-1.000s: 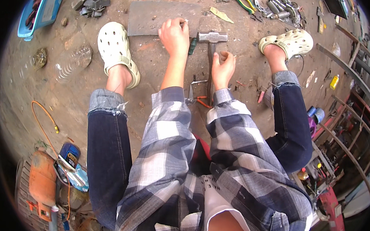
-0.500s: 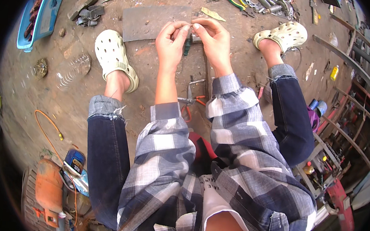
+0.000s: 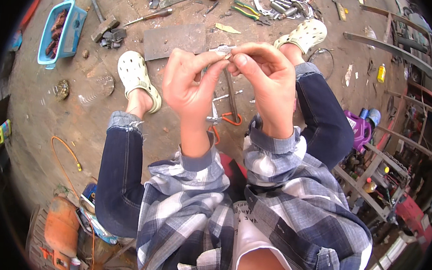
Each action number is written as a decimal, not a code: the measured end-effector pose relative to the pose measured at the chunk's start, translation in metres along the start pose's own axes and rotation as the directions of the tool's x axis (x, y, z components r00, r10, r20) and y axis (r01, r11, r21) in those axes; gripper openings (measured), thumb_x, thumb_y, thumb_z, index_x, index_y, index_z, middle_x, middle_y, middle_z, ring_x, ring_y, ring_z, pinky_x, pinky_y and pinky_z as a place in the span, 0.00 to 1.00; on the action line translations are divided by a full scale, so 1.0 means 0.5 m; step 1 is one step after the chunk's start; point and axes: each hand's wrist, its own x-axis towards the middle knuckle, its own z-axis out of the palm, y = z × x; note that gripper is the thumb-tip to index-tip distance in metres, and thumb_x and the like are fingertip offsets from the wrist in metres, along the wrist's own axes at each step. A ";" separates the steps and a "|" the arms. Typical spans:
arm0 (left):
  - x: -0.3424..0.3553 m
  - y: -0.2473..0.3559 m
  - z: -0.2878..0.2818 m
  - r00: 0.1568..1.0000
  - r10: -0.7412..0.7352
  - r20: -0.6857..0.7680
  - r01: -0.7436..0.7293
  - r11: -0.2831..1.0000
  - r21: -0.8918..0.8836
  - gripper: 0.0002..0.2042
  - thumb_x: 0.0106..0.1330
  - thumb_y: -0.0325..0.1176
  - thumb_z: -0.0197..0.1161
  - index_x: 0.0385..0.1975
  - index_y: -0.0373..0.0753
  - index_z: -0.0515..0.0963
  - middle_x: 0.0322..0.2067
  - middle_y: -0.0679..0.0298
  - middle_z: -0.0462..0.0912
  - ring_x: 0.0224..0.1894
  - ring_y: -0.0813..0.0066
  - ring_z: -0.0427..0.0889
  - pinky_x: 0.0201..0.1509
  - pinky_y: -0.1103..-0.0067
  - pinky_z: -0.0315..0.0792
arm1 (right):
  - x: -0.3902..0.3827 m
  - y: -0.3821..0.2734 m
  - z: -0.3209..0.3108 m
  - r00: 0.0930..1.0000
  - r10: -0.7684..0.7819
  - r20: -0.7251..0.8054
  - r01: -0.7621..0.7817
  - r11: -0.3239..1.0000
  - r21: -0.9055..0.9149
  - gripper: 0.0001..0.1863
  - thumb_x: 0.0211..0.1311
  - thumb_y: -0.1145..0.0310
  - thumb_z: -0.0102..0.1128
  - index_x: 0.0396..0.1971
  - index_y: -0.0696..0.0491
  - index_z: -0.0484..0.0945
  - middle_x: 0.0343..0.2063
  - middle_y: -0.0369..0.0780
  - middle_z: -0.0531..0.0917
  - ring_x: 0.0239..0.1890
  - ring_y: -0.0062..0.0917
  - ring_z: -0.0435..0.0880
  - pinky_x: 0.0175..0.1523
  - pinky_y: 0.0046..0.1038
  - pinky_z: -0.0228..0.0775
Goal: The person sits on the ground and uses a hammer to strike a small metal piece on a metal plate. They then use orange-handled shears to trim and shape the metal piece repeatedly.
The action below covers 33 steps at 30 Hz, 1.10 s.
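My left hand (image 3: pixel 189 79) and my right hand (image 3: pixel 271 79) meet fingertip to fingertip in front of me, above the ground. Both pinch at a tiny pale piece (image 3: pixel 228 56), mostly covered by the fingers and too small to name. Below and behind them, a long dark rod (image 3: pixel 230 96) runs along the ground. Beside it lies an orange-handled tool (image 3: pixel 232 119) with its metal part near my left wrist. A flat grey metal plate (image 3: pixel 175 39) rests on the ground beyond my left hand. Past the fingertips, a silvery object (image 3: pixel 221 49) is partly hidden.
At far left stands a blue bin (image 3: pixel 77 35) holding reddish-brown lumps. A hammer (image 3: pixel 105 27), green-yellow pliers (image 3: pixel 246 10) and several metal parts (image 3: pixel 285 5) lie farther off. Metal frames (image 3: pixel 391 51) and a purple jug (image 3: pixel 357 130) are at right, an orange tank (image 3: pixel 62 224) at lower left.
Both hands have come up and closer, still pinching together. The view has shifted, so more of the ground at the far side shows. The dark green object seen under the fingers is no longer visible.
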 end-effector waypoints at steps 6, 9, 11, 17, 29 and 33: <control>-0.020 0.123 -0.008 0.972 0.235 0.026 -0.237 0.967 0.096 0.14 0.40 0.21 0.75 0.30 0.38 0.84 0.19 0.70 0.70 0.23 0.76 0.66 0.25 0.80 0.59 | -0.081 -0.086 -0.009 0.999 0.014 0.053 -0.019 0.996 0.088 0.08 0.58 0.77 0.63 0.38 0.61 0.79 0.33 0.38 0.83 0.34 0.19 0.82 0.41 0.19 0.74; -0.038 0.183 -0.018 0.973 0.229 0.043 -0.231 0.971 0.065 0.16 0.38 0.21 0.75 0.31 0.39 0.84 0.19 0.70 0.70 0.23 0.75 0.66 0.25 0.80 0.59 | -0.126 -0.126 -0.010 0.996 0.035 0.087 -0.045 0.993 0.113 0.08 0.58 0.77 0.63 0.38 0.61 0.78 0.33 0.38 0.83 0.34 0.18 0.81 0.40 0.19 0.73; -0.050 0.213 -0.025 0.970 0.239 0.052 -0.241 0.970 0.035 0.16 0.38 0.21 0.75 0.31 0.39 0.84 0.19 0.70 0.69 0.23 0.76 0.65 0.24 0.80 0.58 | -0.154 -0.145 -0.015 0.991 0.041 0.126 -0.055 0.992 0.114 0.09 0.58 0.77 0.63 0.38 0.61 0.78 0.33 0.38 0.83 0.35 0.17 0.81 0.41 0.19 0.73; -0.086 0.267 -0.054 0.944 0.317 0.096 -0.320 0.947 0.026 0.14 0.40 0.20 0.75 0.30 0.37 0.83 0.20 0.69 0.70 0.23 0.77 0.64 0.24 0.80 0.57 | -0.212 -0.171 -0.022 0.974 0.036 0.226 -0.062 0.992 0.106 0.09 0.59 0.75 0.63 0.39 0.62 0.79 0.33 0.38 0.83 0.36 0.17 0.81 0.43 0.19 0.75; -0.148 0.350 -0.072 0.951 -0.237 0.200 0.308 0.785 -0.537 0.07 0.61 0.24 0.66 0.36 0.31 0.78 0.31 0.66 0.78 0.33 0.82 0.73 0.40 0.86 0.66 | -0.291 -0.217 0.001 0.978 -0.039 0.203 0.043 0.999 -0.017 0.08 0.59 0.76 0.62 0.38 0.62 0.78 0.30 0.38 0.82 0.32 0.16 0.81 0.38 0.18 0.75; -0.152 0.355 -0.074 0.896 -0.346 0.279 0.441 0.616 -0.653 0.05 0.62 0.23 0.64 0.35 0.29 0.78 0.31 0.63 0.80 0.31 0.81 0.78 0.35 0.86 0.70 | -0.293 -0.222 -0.008 0.970 0.048 0.240 -0.059 0.997 0.041 0.08 0.59 0.76 0.62 0.37 0.63 0.77 0.28 0.38 0.82 0.30 0.16 0.81 0.38 0.18 0.75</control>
